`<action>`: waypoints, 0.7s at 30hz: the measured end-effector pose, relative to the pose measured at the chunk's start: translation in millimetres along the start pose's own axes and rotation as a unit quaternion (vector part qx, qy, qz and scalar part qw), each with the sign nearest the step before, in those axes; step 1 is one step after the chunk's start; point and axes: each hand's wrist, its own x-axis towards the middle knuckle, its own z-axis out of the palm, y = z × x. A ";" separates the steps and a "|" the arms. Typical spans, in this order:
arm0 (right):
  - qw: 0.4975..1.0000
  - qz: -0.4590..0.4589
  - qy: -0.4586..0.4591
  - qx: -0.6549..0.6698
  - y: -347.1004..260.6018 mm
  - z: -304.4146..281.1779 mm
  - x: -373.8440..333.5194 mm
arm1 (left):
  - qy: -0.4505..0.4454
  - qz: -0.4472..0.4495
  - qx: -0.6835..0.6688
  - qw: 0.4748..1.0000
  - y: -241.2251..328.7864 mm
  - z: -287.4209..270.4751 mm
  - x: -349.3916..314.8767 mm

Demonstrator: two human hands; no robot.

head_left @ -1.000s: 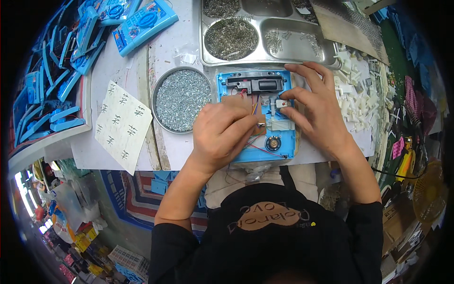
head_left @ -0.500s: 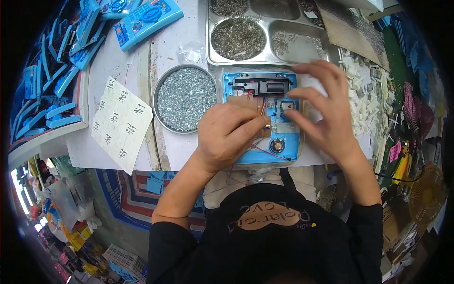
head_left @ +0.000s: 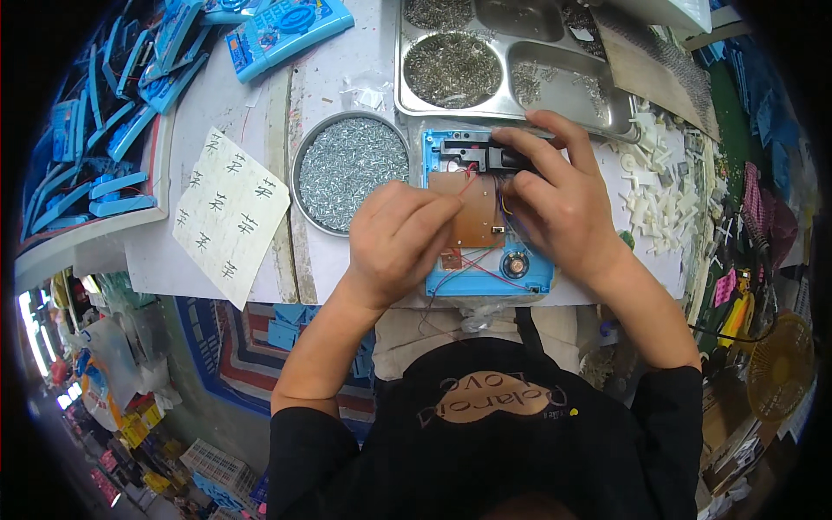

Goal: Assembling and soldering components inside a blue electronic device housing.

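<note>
The brown circuit board (head_left: 478,212) lay in the open blue case (head_left: 485,285), near a round speaker (head_left: 515,264). The left hand (head_left: 397,238) pinched the board's left edge; the right hand (head_left: 568,204) arched across the case's right side, obscuring it, its grip impossible to tell. Beyond stood a tin (head_left: 296,186) of silvery screws, a compartmented tray (head_left: 494,109) of small metal pieces, and heaped white parts (head_left: 654,178).

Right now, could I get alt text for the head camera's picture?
A person's left hand and right hand work at a brown circuit board over an open blue casing. A round tin of screws sits to the left; a compartmented metal tray lies beyond.
</note>
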 end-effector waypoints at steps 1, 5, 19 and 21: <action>1.000 0.003 -0.005 0.005 0.4 -0.5 -0.6 | -0.008 -0.012 0.013 1.000 -1.2 -1.9 -1.5; 0.999 0.026 -0.003 0.036 1.7 -7.5 -3.9 | -0.026 -0.040 0.030 0.998 9.6 0.5 11.5; 0.993 0.050 0.105 0.014 4.9 -6.3 -17.5 | 0.013 -0.152 0.135 0.979 -0.4 14.5 19.6; 0.994 0.052 0.097 0.028 8.9 -1.4 -24.9 | 0.115 -0.122 0.120 0.978 19.2 18.8 25.2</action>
